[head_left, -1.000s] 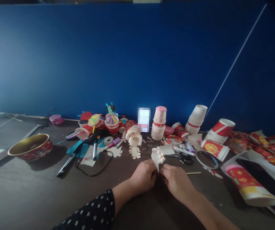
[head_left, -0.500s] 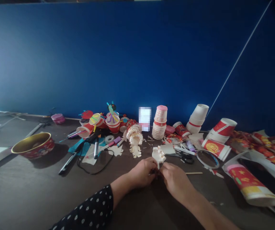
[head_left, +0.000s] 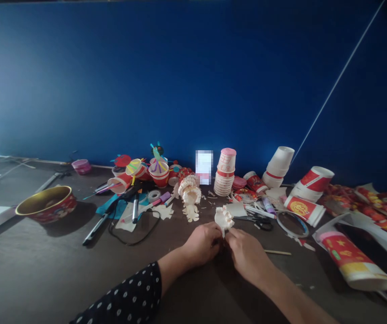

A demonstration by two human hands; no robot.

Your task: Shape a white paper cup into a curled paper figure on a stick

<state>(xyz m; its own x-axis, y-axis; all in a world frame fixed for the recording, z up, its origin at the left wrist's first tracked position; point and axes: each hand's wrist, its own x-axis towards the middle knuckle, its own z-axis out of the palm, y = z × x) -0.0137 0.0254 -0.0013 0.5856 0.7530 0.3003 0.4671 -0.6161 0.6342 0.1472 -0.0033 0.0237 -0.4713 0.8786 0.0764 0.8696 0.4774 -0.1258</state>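
Observation:
A white paper piece with a curled, fringed edge [head_left: 223, 218] stands up between my two hands above the table. My left hand [head_left: 204, 243] is closed at its lower left, with the fingertips bent inward. My right hand [head_left: 246, 253] is closed on the lower right of the same paper. The fingers hide its lower part. A thin pale stick [head_left: 278, 253] lies on the table just right of my right hand. Beyond my left hand rests another curled, frilly paper piece [head_left: 191, 213], below a row of similar ones [head_left: 189, 186].
A stack of paper cups [head_left: 224, 180] stands at the back. Scissors [head_left: 264, 223] and a tape roll [head_left: 292, 224] lie to the right, near a red cup [head_left: 351, 258]. On the left are a gold-lined bowl [head_left: 46, 211], a utility knife [head_left: 95, 229] and a marker [head_left: 135, 209].
The pale stick has shifted slightly right and toward me. Both hands stay nearly in place, and the fringed paper between them has barely moved.

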